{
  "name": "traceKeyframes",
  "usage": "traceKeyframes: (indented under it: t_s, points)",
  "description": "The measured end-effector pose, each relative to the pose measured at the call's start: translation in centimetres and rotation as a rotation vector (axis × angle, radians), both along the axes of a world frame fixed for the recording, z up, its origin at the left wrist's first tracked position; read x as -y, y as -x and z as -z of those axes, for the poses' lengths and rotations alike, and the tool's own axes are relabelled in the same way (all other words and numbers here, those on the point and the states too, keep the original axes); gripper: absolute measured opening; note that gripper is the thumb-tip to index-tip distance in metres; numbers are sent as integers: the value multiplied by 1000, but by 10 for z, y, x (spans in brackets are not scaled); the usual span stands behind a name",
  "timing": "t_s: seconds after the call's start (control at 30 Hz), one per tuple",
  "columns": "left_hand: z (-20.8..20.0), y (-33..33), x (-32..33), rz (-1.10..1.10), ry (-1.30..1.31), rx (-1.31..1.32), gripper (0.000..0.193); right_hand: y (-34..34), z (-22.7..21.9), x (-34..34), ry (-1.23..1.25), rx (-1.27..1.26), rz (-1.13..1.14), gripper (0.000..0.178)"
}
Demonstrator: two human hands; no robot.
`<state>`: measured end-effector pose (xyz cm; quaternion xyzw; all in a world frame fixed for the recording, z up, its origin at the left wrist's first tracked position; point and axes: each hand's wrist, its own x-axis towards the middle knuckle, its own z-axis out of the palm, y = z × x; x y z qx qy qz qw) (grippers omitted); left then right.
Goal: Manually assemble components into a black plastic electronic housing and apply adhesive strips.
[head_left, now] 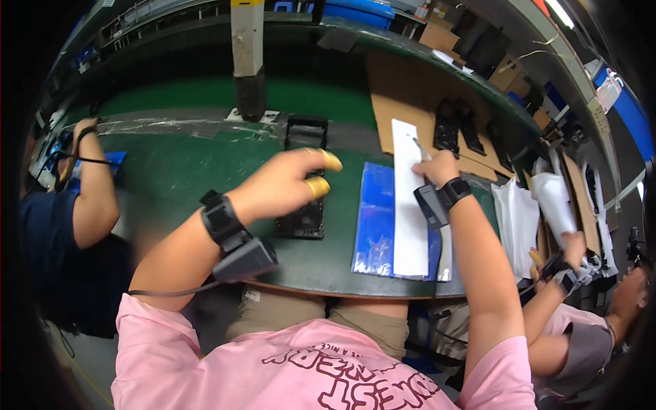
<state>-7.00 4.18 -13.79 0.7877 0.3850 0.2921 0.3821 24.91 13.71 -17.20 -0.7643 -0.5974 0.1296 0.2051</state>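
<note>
My left hand (277, 183) hovers over a long black plastic frame part (301, 224) lying on the green table. Yellow finger cots cover two of its fingertips, which are spread apart with nothing between them. To the right, a long white sheet (411, 225) lies over a blue glossy plastic sheet (373, 219). Over the upper part of the white sheet, my right hand (439, 168) is closed around a slim, grey, pen-like tool (418, 145); its exact kind is too small to tell. Both wrists wear black straps with dark boxes.
A post (248, 61) rises behind the green table (198, 184). Further black parts (447, 130) lie on cardboard (389, 89) at the back right. White bags (514, 212) stand at the right, where a co-worker's hand (572, 249) works. Another co-worker's arm (96, 184) reaches in at left.
</note>
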Motion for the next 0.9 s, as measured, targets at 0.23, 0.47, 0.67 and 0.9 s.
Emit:
traceKeyframes:
  t_s: [0.23,0.47,0.67,0.9]
  points:
    - [12,-88,-25,345,-352,-518,51,-17,12,4,11,-400,26,16]
    - [34,-87,-30,363,-534,-618,51,23,-71,168,-464,-1569,-198,12]
    - [24,-102,-26,361,-376,-768,54,-1,-124,228,-1042,-942,-282,13]
    - [-49,-65,16,745,1075,848,56,60,-148,193,-703,-479,-1038,22]
